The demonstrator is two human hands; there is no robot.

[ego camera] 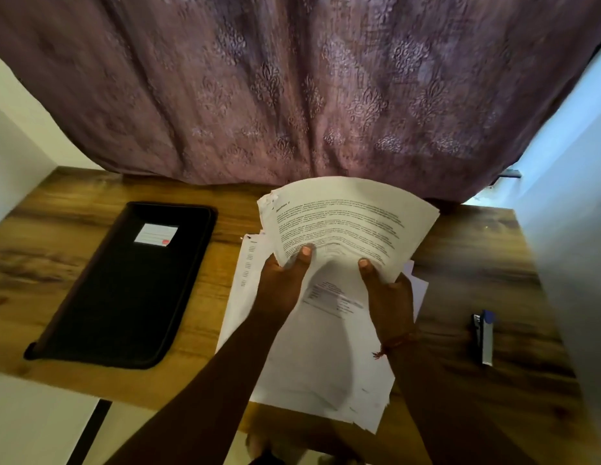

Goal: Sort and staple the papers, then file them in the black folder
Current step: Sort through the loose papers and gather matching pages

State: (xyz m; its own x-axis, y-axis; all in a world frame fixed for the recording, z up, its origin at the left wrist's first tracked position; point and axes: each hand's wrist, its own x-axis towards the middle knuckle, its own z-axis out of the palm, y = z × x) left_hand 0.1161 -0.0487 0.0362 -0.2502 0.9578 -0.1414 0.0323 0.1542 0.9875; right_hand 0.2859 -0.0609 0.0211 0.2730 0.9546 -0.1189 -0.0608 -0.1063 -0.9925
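Observation:
I hold a sheaf of printed papers (346,223) lifted above the wooden table (57,229), its near edge gripped by both hands. My left hand (284,280) has its thumb on top at the sheaf's left corner. My right hand (388,290) pinches the right part, thumb on top. Beneath them a loose pile of white sheets (312,370) lies on the table, reaching its front edge. The black folder (131,283) lies closed on the left with a white label on its cover. A blue and black stapler (483,337) lies at the right.
A purple patterned curtain (292,88) hangs behind the table's far edge. White walls stand on the left and right. The table's front edge runs close to my body, with a dark leg (91,431) below at the left.

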